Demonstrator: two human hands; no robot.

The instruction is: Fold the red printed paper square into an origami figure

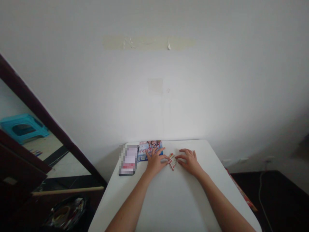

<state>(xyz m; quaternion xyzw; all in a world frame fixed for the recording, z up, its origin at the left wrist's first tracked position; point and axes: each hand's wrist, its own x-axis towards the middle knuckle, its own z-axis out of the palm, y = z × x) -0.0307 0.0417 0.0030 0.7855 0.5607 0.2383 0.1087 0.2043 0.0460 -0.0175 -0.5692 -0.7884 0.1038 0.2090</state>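
Observation:
Both my hands rest on a white table (173, 199) near its far edge. Between them lies a small stack of colourful cards (172, 160). My left hand (155, 161) lies with fingers spread, its fingertips touching the left side of the cards. My right hand (189, 160) lies flat with fingers apart, its thumb and forefinger touching the right side of the cards. Just behind my left hand sits a blue printed card box (150, 148).
A blurred dark rectangular object (129, 159) lies at the table's far left corner. A white wall stands right behind the table. A dark door frame (48, 119) and a blue stool (23, 128) are at left; a bag (65, 214) sits on the floor.

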